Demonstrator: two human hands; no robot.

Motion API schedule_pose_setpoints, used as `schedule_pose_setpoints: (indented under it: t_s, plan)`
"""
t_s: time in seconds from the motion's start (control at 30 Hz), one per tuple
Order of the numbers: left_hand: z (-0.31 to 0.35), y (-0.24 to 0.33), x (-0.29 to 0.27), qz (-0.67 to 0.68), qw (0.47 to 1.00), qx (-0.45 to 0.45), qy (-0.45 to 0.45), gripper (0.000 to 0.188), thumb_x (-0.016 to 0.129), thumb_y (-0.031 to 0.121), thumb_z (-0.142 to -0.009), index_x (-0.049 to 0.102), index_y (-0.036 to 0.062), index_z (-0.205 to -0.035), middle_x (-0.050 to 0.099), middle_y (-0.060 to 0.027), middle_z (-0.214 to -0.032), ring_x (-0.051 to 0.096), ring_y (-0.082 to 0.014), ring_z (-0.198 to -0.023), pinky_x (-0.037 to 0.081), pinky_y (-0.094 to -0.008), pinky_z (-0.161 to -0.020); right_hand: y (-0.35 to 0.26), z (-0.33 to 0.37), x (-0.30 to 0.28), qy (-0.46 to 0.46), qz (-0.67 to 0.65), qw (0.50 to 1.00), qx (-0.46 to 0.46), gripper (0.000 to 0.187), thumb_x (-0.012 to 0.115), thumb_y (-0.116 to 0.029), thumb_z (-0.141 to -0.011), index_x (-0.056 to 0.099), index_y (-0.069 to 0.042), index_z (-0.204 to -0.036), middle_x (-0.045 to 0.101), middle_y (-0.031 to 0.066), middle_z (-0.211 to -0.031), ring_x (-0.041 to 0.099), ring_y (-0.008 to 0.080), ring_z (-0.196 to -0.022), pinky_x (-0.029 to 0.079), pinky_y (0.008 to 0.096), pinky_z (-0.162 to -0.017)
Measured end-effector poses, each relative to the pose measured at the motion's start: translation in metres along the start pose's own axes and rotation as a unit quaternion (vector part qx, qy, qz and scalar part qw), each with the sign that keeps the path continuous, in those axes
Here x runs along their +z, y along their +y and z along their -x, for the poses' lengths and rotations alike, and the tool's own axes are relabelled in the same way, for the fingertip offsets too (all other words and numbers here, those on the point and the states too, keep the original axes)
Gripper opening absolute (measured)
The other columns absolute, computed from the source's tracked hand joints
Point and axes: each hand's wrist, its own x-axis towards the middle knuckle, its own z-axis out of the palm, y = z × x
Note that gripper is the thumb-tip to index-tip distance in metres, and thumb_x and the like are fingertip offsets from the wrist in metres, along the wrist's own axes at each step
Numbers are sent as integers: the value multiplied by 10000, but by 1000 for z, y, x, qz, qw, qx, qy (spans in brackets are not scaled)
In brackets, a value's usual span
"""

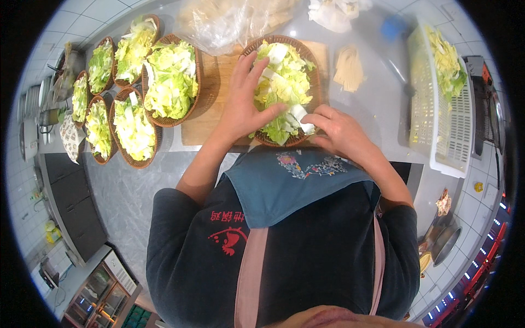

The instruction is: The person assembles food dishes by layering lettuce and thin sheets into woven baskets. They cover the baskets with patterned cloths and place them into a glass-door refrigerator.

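Observation:
An oval brown wicker basket (250,48) filled with torn Chinese cabbage (284,82) sits on a wooden cutting board (212,90) in front of me. My left hand (245,101) spreads its fingers over the basket's left side, with the fingertips and thumb resting against the leaves. At the near right rim, my right hand (340,131) is closed on a white piece of cabbage (301,116), partly covered by the fingers. Both hands touch the heap, and part of the basket's rim is hidden beneath them.
Several wicker baskets of cabbage (170,79) stand on the left. A clear plastic bag (229,24) lies at the back, beside a crumpled white cloth or bag (334,13). Pale flat strips (349,68) lie right of the basket. Farther right stands a white slotted crate (454,128) holding leaves.

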Motion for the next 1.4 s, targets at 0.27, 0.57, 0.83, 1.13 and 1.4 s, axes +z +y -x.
schedule_pose_setpoints:
  t_s: [0.27,0.57,0.83,1.13,1.4]
  plan:
    - [3,1,9,-83,996,26,-18,869,757,417,-681,351,76,-1369,263,-212,-1436,246,-407,-1331,249,-486,-1075,5,-4,16,32,44,998,-16,258,670,-138,-738,589,-126,-983,584,79,-847,597,291,-810,488,386,-694]
    - [3,5,24,-120,993,-1,12,722,687,369,-768,382,72,-1350,295,-226,-1404,275,-424,-1299,271,-488,-1058,-15,-21,31,54,-22,995,81,213,647,-139,-776,563,-81,-962,591,119,-892,599,320,-837,491,415,-713]
    - [2,7,28,-106,994,-5,29,766,717,323,-741,362,37,-1356,298,-223,-1406,276,-402,-1306,265,-463,-1066,-13,-20,24,36,-46,995,83,243,636,-132,-784,553,-78,-1006,596,144,-939,596,350,-856,493,423,-714]
    - [20,-9,-18,-12,997,-11,78,729,791,302,-629,473,25,-1222,491,-165,-1222,442,-337,-1140,364,-417,-963,-9,-6,-5,66,-56,989,117,230,699,-139,-726,559,-66,-895,597,113,-866,594,326,-803,478,398,-665]
    - [36,7,-23,-107,990,20,-92,208,741,175,-641,557,97,-698,575,-49,-705,522,-269,-721,398,-387,-675,-7,-17,8,2,9,999,42,217,708,-109,-684,533,-78,-808,601,85,-780,560,295,-798,447,395,-714]
